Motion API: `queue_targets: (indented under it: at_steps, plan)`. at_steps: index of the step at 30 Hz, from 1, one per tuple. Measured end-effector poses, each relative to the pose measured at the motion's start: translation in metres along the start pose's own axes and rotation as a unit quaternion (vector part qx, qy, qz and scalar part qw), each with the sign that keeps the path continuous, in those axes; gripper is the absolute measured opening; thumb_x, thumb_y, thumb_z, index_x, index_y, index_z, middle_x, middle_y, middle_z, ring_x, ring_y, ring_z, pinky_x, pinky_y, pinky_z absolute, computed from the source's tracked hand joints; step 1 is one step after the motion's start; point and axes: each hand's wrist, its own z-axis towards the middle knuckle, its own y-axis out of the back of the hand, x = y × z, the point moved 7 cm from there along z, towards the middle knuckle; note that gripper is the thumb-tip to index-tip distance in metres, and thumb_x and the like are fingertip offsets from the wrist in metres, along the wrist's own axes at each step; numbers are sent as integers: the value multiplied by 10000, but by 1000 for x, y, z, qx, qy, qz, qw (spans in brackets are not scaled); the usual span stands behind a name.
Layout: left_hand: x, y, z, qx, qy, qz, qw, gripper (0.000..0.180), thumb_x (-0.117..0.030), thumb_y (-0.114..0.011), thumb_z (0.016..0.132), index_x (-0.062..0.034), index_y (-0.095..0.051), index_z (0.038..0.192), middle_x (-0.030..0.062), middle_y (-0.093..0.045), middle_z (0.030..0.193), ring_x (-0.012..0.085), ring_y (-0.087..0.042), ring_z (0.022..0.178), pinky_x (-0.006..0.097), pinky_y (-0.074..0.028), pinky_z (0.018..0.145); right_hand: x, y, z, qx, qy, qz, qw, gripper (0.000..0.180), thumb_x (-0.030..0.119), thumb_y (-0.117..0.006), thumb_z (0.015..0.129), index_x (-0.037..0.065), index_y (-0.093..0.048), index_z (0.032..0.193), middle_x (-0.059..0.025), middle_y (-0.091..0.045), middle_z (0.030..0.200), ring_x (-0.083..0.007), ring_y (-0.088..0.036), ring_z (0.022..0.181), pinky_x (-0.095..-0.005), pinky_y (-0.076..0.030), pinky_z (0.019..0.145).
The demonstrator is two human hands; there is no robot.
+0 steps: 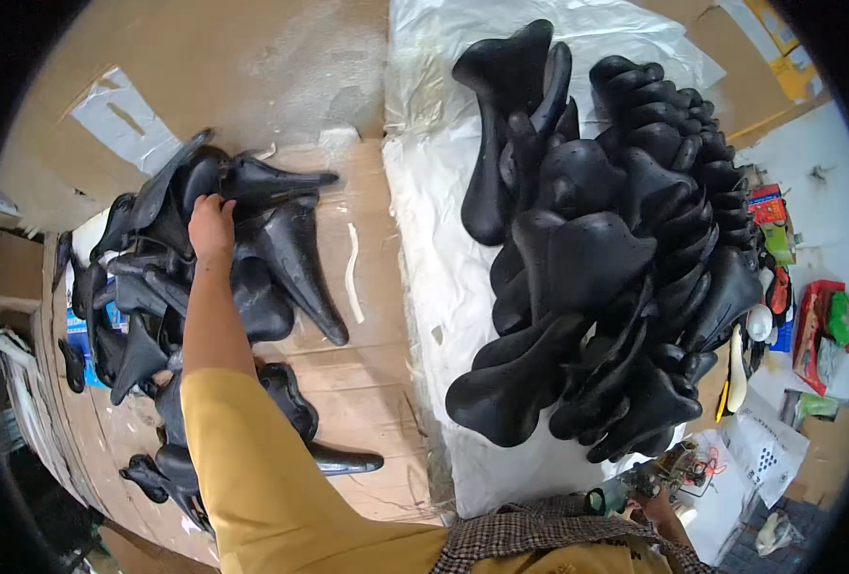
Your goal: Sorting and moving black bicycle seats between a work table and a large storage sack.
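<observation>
From the head view, we see our left hand [211, 222] reaching out over a loose heap of black bicycle saddles [252, 258] spread on cardboard [367, 383], fingers curled down onto one saddle at the top of that heap; we cannot tell whether they grip it or only rest there. Our right hand [661, 512] sits low by the checked cloth [539, 536], mostly hidden, its state unclear. A bigger pile of saddles [616, 249] rests on white plastic sheeting [434, 210] to the right.

Black saddles [252, 249] — yellow sleeve [252, 459]
</observation>
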Motion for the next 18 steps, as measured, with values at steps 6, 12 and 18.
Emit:
queue_targets:
  at_steps: [6, 12, 18]
  plan:
    - [208, 127, -85, -251, 421, -211, 846, 390, -296, -606, 786, 18, -600, 1019, 179, -623, 1006, 282, -629, 746, 320, -500, 687, 78, -40, -14, 76, 9, 43, 996, 555, 8, -625, 778, -22, -336, 1251, -183, -572, 949, -236, -599, 716, -389, -523, 653]
    - [160, 154, -76, -388, 264, -230, 853, 453, -289, -596, 786, 93, -564, 1027, 218, -607, 1022, 328, -595, 910, 387, -454, 823, 25, -29, -1, 65, -86, 35, 994, 578, -8, -604, 792, 34, -242, 1240, -228, -504, 980, -276, -575, 829, -425, -523, 718]
    - [-24, -38, 32, 138, -53, -46, 988, 462, -416, -402, 870, -43, -621, 1034, 193, -608, 1019, 331, -565, 1004, 416, -417, 879, 55, -31, 4, 57, -69, 15, 996, 584, -53, -594, 784, 10, -275, 1268, -185, -548, 1042, -234, -593, 782, -376, -526, 631]
